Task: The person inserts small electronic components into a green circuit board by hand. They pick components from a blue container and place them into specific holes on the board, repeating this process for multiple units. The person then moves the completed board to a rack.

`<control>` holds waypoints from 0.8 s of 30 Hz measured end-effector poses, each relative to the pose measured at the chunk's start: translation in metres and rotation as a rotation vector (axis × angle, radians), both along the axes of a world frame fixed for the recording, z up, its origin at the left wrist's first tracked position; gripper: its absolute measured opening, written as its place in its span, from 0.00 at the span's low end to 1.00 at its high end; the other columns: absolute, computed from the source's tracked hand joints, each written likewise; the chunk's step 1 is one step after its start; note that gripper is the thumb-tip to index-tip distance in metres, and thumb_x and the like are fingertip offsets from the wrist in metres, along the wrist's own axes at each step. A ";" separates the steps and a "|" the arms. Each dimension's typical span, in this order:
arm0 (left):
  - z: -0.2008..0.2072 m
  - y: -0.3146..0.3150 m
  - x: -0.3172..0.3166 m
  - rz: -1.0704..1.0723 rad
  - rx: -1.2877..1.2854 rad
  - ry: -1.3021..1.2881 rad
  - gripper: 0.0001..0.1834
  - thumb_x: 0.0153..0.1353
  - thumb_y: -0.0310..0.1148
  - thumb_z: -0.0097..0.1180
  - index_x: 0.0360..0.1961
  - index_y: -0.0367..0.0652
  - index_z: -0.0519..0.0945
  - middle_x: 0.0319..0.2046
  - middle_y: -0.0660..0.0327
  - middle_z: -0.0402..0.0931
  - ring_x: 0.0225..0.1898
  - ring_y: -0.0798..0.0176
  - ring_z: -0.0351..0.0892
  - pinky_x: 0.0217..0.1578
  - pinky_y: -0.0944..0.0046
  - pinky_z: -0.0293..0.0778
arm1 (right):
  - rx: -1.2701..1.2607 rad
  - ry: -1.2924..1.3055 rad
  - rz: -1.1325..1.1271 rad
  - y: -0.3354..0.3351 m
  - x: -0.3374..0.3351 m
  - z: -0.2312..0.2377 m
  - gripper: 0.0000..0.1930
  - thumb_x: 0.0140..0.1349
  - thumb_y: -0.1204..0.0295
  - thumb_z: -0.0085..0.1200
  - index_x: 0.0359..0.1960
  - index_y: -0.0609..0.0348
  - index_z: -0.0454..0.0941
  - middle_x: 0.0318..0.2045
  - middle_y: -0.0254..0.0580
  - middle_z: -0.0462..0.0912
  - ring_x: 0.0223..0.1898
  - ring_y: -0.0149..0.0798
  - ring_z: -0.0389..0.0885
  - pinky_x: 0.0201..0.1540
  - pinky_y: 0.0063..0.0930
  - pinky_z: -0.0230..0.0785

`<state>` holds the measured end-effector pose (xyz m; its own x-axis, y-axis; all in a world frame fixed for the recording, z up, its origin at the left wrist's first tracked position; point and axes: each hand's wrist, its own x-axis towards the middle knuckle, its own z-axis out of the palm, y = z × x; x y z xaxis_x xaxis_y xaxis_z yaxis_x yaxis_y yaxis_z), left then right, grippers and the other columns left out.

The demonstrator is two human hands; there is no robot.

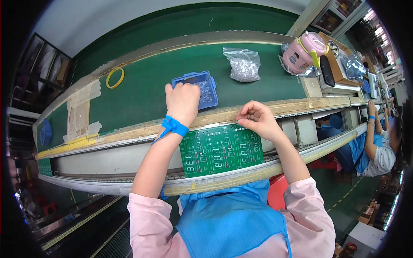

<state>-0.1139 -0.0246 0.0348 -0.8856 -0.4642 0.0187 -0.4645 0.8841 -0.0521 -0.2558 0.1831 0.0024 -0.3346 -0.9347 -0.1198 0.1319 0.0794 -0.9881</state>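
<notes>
My left hand reaches into a blue plastic bin that holds many small clear parts. Its fingertips are hidden behind the back of the hand, so what they grip does not show. A blue strap circles that wrist. My right hand hovers over the upper right corner of a green circuit board, its fingers curled and thumb near the index finger. Whatever that pinch holds is too small to make out. The board lies across the conveyor rails and carries three groups of white digit outlines.
A zip bag of small clear parts lies on the green bench, with a yellow tape ring farther left. At the right stand a pink lidded jug and a cardboard box. A co-worker sits along the line.
</notes>
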 end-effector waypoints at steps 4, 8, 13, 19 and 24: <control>0.002 0.007 -0.001 0.000 -0.058 -0.001 0.02 0.55 0.29 0.58 0.29 0.46 0.81 0.31 0.60 0.81 0.39 0.58 0.78 0.42 0.48 0.63 | -0.031 0.048 -0.008 0.000 0.005 0.000 0.08 0.58 0.81 0.60 0.38 0.61 0.74 0.36 0.36 0.81 0.38 0.26 0.79 0.45 0.22 0.73; -0.004 0.007 0.000 -0.031 -0.123 0.070 0.03 0.54 0.27 0.56 0.28 0.45 0.81 0.31 0.61 0.81 0.41 0.59 0.76 0.43 0.48 0.62 | -0.017 0.091 -0.011 -0.001 0.011 0.004 0.08 0.58 0.80 0.61 0.37 0.61 0.75 0.36 0.35 0.81 0.38 0.27 0.79 0.45 0.23 0.73; -0.005 0.001 -0.003 -0.140 -0.227 0.051 0.05 0.53 0.28 0.55 0.29 0.46 0.83 0.30 0.63 0.80 0.43 0.59 0.74 0.44 0.49 0.61 | -0.003 0.157 -0.015 -0.002 0.014 0.003 0.08 0.57 0.79 0.62 0.36 0.61 0.76 0.35 0.35 0.81 0.38 0.28 0.79 0.46 0.23 0.73; -0.014 -0.003 -0.006 -0.151 -0.255 0.031 0.08 0.56 0.33 0.52 0.30 0.45 0.83 0.29 0.63 0.80 0.43 0.60 0.73 0.45 0.53 0.61 | -0.070 0.632 0.007 -0.007 0.034 0.006 0.07 0.52 0.80 0.62 0.32 0.60 0.77 0.31 0.39 0.81 0.37 0.37 0.80 0.43 0.29 0.71; -0.015 -0.007 -0.005 -0.148 -0.151 0.195 0.08 0.52 0.34 0.53 0.24 0.41 0.78 0.26 0.59 0.78 0.38 0.56 0.73 0.39 0.55 0.66 | -0.067 0.830 -0.016 -0.009 0.045 0.001 0.07 0.50 0.78 0.63 0.31 0.56 0.79 0.28 0.36 0.81 0.37 0.41 0.77 0.42 0.35 0.68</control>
<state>-0.1189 -0.0313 0.0200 -0.9164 -0.3092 0.2543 -0.3452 0.9320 -0.1108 -0.2105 0.1741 0.0034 -0.3028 -0.9254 0.2278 -0.6414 0.0211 -0.7669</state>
